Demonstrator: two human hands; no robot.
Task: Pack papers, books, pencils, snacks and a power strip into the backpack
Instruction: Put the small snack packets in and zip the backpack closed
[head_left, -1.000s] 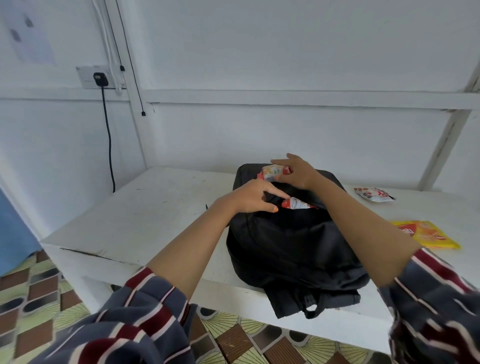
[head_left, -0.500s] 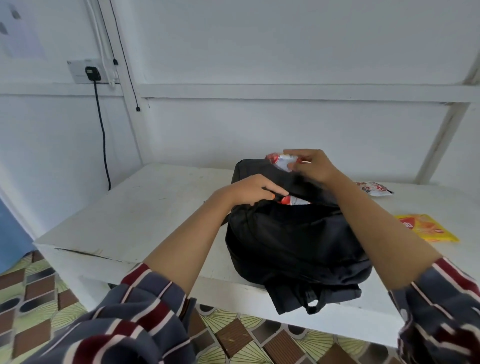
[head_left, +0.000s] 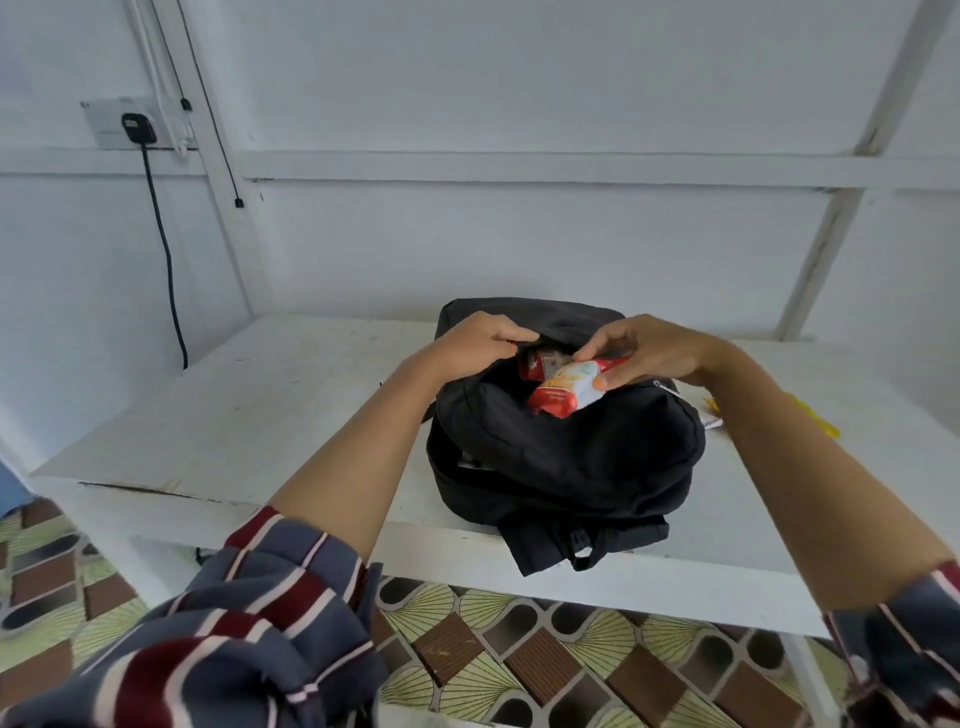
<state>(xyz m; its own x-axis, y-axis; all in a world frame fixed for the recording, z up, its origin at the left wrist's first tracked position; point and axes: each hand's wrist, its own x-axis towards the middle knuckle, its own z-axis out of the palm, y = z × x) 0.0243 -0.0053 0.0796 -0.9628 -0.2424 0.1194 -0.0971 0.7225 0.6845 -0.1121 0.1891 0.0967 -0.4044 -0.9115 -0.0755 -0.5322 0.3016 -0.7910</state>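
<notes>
White painted wooden table (head_left: 270, 415) against white wall. Black fabric backpack (head_left: 561, 457) lies mid-table, mouth open at its 12 o'clock end. Your left hand (head_left: 483, 340) grips mouth edge at bag's 11 o'clock, fingers curled round fabric. Your right hand (head_left: 649, 348) pinches red-and-white snack packet (head_left: 566, 392) at 1 o'clock; packet sits in mouth, beside darker red packet (head_left: 540, 364) deeper in. Yellow packet (head_left: 823, 423) on table at 3 o'clock, partly hidden by your right forearm. Black plug (head_left: 137, 127) in wall socket at 10 o'clock.
</notes>
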